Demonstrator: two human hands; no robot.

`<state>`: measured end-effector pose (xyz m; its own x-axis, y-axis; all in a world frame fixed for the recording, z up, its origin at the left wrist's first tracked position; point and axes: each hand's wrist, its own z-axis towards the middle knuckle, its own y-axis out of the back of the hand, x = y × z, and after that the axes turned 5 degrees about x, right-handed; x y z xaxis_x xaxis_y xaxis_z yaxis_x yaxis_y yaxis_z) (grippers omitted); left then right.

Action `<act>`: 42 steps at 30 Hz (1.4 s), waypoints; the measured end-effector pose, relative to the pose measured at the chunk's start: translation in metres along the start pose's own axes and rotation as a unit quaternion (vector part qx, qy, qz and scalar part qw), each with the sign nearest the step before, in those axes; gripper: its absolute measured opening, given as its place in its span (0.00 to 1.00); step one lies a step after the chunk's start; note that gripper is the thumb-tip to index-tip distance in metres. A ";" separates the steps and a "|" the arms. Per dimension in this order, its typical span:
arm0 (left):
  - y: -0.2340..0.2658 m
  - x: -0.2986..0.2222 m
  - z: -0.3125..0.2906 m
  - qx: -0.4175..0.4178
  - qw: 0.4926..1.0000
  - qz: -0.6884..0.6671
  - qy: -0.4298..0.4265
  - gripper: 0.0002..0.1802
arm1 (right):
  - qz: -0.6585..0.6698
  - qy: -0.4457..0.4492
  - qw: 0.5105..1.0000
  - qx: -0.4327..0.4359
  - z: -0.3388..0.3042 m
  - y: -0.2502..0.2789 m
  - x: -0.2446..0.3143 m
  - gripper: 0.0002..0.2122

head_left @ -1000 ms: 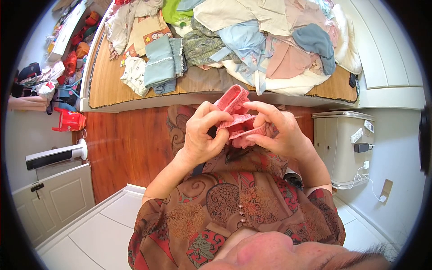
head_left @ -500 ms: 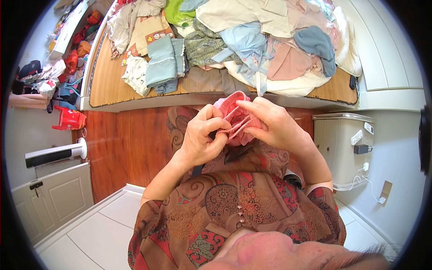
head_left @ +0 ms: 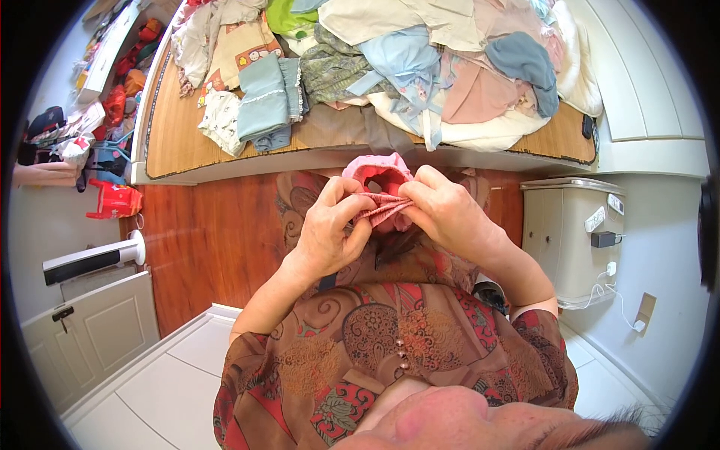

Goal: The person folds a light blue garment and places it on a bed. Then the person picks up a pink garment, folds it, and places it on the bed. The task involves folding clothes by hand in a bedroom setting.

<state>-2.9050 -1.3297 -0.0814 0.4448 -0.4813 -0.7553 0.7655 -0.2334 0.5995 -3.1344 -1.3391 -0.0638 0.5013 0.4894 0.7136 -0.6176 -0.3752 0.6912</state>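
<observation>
A small pink garment with a gathered elastic waistband (head_left: pixel 377 166) is held up over my lap, its opening facing up. My left hand (head_left: pixel 335 219) pinches the near side of the band between thumb and fingers. On the other side, my right hand (head_left: pixel 448 201) grips the same band, thumb underneath and fingers on top. Between the two hands the band is drawn into folds, while its far edge stands in a loose arch. The lower part of the garment is mostly hidden behind my fingers.
Ahead is a bed with a woven mat (head_left: pixel 180 142), heaped with clothes. A folded blue-green garment (head_left: pixel 262 101) lies near its front edge, left of a light blue garment (head_left: pixel 405 64). A beige cabinet (head_left: pixel 551 240) stands right; a white tower-shaped appliance (head_left: pixel 94 259) is at left.
Both hands have shifted the band: its near side is now gathered and pulled between them, and the garment's opening shows wider beyond. My right hand has come slightly nearer.
</observation>
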 end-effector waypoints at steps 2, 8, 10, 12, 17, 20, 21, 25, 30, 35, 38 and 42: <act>-0.003 0.001 -0.001 -0.028 0.999 -0.003 -0.019 0.14 | -0.001 0.013 1.000 -0.027 -0.001 -0.002 0.000 0.09; 0.001 -0.001 0.003 -0.030 0.998 -0.006 -0.050 0.21 | -0.008 -0.031 1.000 0.001 -0.003 0.005 0.003 0.09; 0.003 -0.004 0.006 -0.042 0.998 -0.003 -0.050 0.23 | -0.056 -0.056 0.997 0.000 -0.002 0.003 0.001 0.09; 0.006 -0.005 0.008 -0.046 0.998 0.002 -0.049 0.24 | -0.132 -0.056 0.990 -0.013 0.003 0.001 -0.003 0.09; 0.016 0.001 0.002 -0.015 0.999 0.024 -0.036 0.25 | -0.125 0.006 0.992 -0.009 0.001 0.001 -0.004 0.09; 0.017 0.001 0.006 -0.035 0.998 0.043 -0.035 0.26 | -0.121 0.026 0.992 -0.035 0.002 0.000 -0.004 0.09; 0.017 0.000 0.008 -0.050 0.997 0.051 -0.034 0.27 | -0.121 0.031 0.991 -0.043 0.003 0.001 -0.004 0.09; 0.021 0.003 0.013 -0.052 0.990 -0.126 0.038 0.33 | -0.045 0.014 0.998 -0.047 0.009 0.010 -0.014 0.09; 0.020 0.023 0.007 -0.085 0.969 -0.202 0.112 0.32 | 0.075 -0.031 0.988 -0.134 0.014 0.055 -0.014 0.08; 0.014 0.035 0.005 -0.076 0.973 -0.171 0.135 0.26 | -0.114 -0.049 0.990 -0.062 0.012 0.052 -0.079 0.06; 0.013 0.037 0.004 -0.050 0.979 -0.140 0.142 0.24 | 0.071 -0.013 0.992 -0.108 0.015 0.070 -0.057 0.07; 0.010 0.034 0.008 -0.015 0.983 -0.138 0.122 0.25 | -0.005 0.024 0.998 -0.057 0.017 0.073 -0.063 0.06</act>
<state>-2.8860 -1.3555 -0.0993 0.3142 -0.1858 -0.9310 0.8845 -0.2990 0.3581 -3.2009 -1.4103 -0.0569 0.4804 0.5303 0.6986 -0.6787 -0.2797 0.6790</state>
